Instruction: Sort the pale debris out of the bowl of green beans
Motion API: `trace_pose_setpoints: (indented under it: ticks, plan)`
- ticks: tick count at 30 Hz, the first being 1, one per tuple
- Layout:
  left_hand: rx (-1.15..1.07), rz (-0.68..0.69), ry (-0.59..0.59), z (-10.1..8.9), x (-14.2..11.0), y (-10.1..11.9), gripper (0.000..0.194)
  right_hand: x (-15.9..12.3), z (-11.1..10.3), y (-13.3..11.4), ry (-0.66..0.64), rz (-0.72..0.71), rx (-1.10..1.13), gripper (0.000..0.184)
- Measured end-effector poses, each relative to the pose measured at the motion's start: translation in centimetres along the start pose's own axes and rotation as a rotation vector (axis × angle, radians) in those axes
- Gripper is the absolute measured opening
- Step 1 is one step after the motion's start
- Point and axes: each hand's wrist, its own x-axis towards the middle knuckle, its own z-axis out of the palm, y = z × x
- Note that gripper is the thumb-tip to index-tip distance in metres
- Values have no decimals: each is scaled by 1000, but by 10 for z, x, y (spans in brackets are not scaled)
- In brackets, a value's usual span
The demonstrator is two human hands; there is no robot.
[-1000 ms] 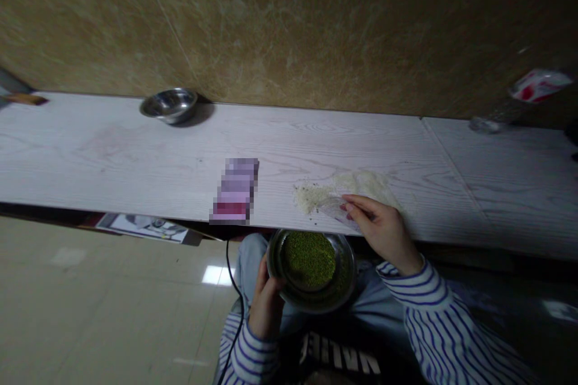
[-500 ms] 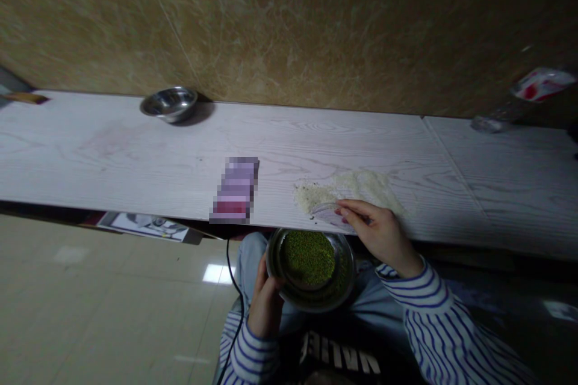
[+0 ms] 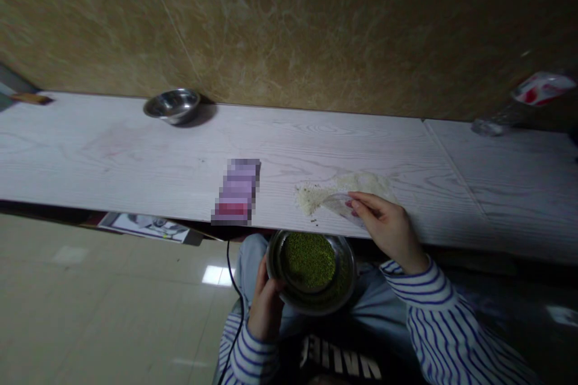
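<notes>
My left hand (image 3: 266, 304) is closed on the rim of a metal bowl (image 3: 345, 289), which is tilted in my lap just under the table's front edge. Small green beans (image 3: 309, 258), like mung beans, lie inside it. Between the thumb and fingers of my right hand (image 3: 391, 222) is a thin clear plastic piece with a rounded edge (image 3: 338, 204); its exact kind is unclear. It is held low over the white table (image 3: 280, 138), at the near side of a spread of white rice-like grains (image 3: 311, 198). A few dark specks lie among the grains.
A second metal bowl (image 3: 174, 105) stands by the wall at the back left. A blurred-out phone-like rectangle (image 3: 237, 192) lies left of the grains. A clear bottle (image 3: 519, 105) with a red and white label is at the far right. A black cable (image 3: 241, 301) hangs beside my left arm.
My right hand has shifted slightly right and away from me with the clear plastic piece, which is now more tilted. My left hand and the bowl of beans stay nearly in place.
</notes>
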Motion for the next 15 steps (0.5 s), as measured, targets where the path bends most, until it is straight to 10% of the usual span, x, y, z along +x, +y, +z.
trace_pose_setpoints:
  ticks: [15]
  plan:
    - [8,15,-38,-2,-2,-2,46,-3,-5,-4,-90,-9,-11,30]
